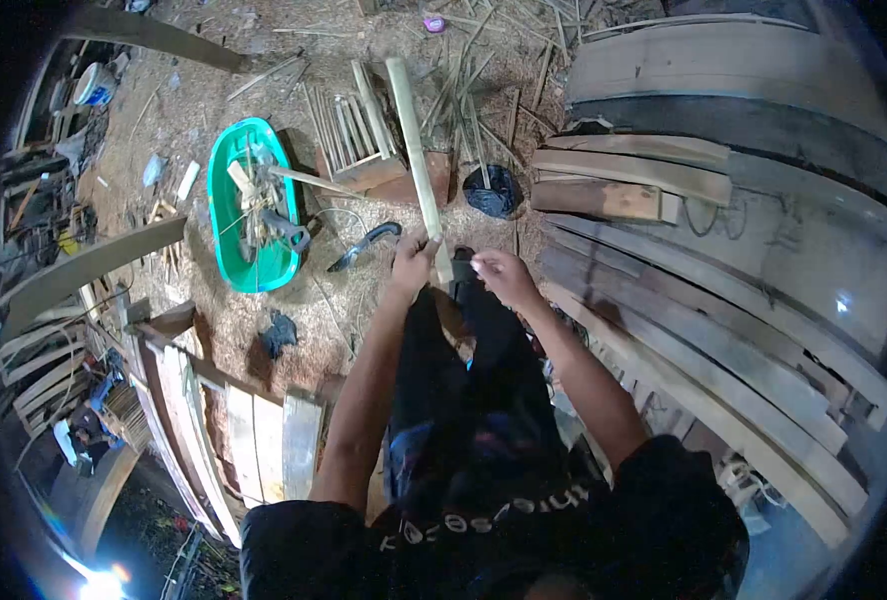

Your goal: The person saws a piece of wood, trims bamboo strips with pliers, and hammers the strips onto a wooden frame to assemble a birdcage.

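A long pale wooden strip [416, 150] points away from me, its near end between my legs. My left hand [414, 264] is closed around it close to that near end. Just to the right, my right hand [505, 277] has its fingertips pinched together beside the strip's end; whatever they hold, if anything, is too small to make out. A curved tool with a black handle [372, 240] lies on the ground left of the strip.
A green tub [217, 215] holding tools and wood pieces stands to the left. Thin wooden sticks [349, 130] lie ahead, near a black plastic bag [492, 192]. Long wooden planks [709, 335] are stacked on the right. Upright boards [269, 440] stand at lower left.
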### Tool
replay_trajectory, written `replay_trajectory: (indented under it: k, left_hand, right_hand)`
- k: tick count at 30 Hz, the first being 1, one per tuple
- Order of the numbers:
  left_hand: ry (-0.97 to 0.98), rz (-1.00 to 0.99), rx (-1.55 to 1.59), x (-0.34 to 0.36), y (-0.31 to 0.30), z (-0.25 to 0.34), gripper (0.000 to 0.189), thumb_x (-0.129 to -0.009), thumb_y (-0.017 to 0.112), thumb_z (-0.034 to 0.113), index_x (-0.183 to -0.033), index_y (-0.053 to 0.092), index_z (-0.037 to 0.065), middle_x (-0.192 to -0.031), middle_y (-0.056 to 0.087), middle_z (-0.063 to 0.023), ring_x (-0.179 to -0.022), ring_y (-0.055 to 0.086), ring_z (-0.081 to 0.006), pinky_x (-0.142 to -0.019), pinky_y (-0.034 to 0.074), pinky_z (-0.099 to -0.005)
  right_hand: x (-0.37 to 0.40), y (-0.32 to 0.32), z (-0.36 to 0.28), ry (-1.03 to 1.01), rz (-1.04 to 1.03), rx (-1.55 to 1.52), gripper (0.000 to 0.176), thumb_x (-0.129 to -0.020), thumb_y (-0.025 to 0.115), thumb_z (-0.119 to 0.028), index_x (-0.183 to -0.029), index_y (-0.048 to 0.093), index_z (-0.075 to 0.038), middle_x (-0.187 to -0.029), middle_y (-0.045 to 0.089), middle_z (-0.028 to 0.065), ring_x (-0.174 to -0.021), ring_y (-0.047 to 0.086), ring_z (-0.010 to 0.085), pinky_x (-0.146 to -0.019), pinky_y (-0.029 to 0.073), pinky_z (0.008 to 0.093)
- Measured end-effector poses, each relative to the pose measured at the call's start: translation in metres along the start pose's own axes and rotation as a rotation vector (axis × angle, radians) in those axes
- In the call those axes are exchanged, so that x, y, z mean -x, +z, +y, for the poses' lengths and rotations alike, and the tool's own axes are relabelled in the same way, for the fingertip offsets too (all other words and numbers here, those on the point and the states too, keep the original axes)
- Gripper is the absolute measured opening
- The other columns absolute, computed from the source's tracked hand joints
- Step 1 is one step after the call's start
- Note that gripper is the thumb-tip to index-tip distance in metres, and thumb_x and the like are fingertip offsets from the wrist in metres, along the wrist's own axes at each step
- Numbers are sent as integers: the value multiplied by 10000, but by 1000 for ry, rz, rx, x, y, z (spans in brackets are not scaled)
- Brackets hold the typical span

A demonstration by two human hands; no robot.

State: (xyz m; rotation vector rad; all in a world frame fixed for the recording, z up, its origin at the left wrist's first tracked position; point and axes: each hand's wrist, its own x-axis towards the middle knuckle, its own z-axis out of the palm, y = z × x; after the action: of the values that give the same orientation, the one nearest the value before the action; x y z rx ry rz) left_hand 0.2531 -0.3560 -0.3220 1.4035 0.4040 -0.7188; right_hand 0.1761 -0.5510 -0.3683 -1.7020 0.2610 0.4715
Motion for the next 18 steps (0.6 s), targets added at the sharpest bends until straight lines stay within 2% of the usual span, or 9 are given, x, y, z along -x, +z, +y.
replay_trajectory:
  k: [3, 6, 7, 11, 13, 15, 16, 17, 18]
  left_hand:
    - [136, -58, -417, -84, -33, -108, 211, -967, 544, 134, -1145, 572, 25, -937, 660, -62, -810, 643, -142, -716, 543, -293]
    - [-82, -40, 32, -158, -24, -171, 209, -961, 540, 103, -1147, 572, 15, -958, 663, -92, -831, 643, -160, -749, 541, -299]
    - [-124, -58, 22, -174, -15, -162, 234, -953, 537, 78, -1175, 570, 12, -973, 660, -107, -850, 645, -181, -773, 538, -304]
    - [-22, -213, 236, -307, -6, -273, 265, -950, 543, 89, -1200, 570, 6, -986, 659, -93, -905, 632, -174, -790, 523, -300]
    - [13, -188, 41, -365, 0, -321, 253, -953, 550, 121, -1174, 587, 5, -997, 661, -76, -920, 618, -155, -803, 503, -291]
    - [18, -191, -70, -400, 11, -339, 261, -959, 559, 182, -1146, 612, 7, -1033, 665, -48, -929, 593, -120, -833, 463, -272]
    - [133, -280, -71, -423, 15, -356, 273, -964, 553, 193, -1160, 608, 10, -1038, 663, -36, -918, 592, -124, -842, 457, -276]
    - [118, -330, -15, -445, 18, -374, 276, -961, 555, 191, -1163, 609, 10, -1043, 661, -35, -926, 588, -124, -849, 452, -279]
    - [92, -384, 40, -465, 21, -395, 279, -958, 556, 190, -1165, 611, 11, -1047, 660, -35, -934, 584, -125, -856, 448, -281]
  right_hand:
    - [-42, -16, 95, 164, 185, 197, 175, -912, 609, -140, -1014, 639, -1, -886, 687, 87, -828, 661, 153, -748, 522, 295]
    - [-103, -29, 210, 309, 266, 167, 203, -903, 624, -189, -1015, 645, -21, -908, 692, 130, -842, 676, 209, -747, 528, 328]
    - [-129, -31, 248, 377, 282, 143, 216, -898, 632, -210, -1016, 650, -30, -919, 694, 148, -850, 682, 233, -750, 530, 344]
    - [-228, -43, 360, 170, 387, 458, 199, -880, 596, -126, -1048, 633, -26, -950, 675, 203, -884, 662, 338, -789, 518, 422]
    - [-273, -50, 406, 141, 400, 618, 228, -852, 564, -51, -1069, 622, -12, -1006, 657, 234, -953, 633, 384, -844, 499, 452]
    - [-306, -58, 469, -21, 380, 734, 246, -813, 561, -15, -1053, 612, 12, -1086, 617, 255, -1056, 576, 399, -906, 467, 425]
    - [-321, -60, 485, -105, 368, 796, 256, -794, 560, 2, -1045, 607, 23, -1126, 598, 265, -1108, 547, 406, -938, 451, 412]
    - [-325, -63, 502, -17, 281, 784, 303, -756, 552, 29, -1055, 598, 35, -1125, 576, 271, -1096, 543, 406, -927, 444, 426]
    - [-326, -57, 527, -100, 346, 806, 302, -755, 561, 28, -1055, 597, 33, -1095, 578, 261, -1063, 551, 402, -909, 448, 428]
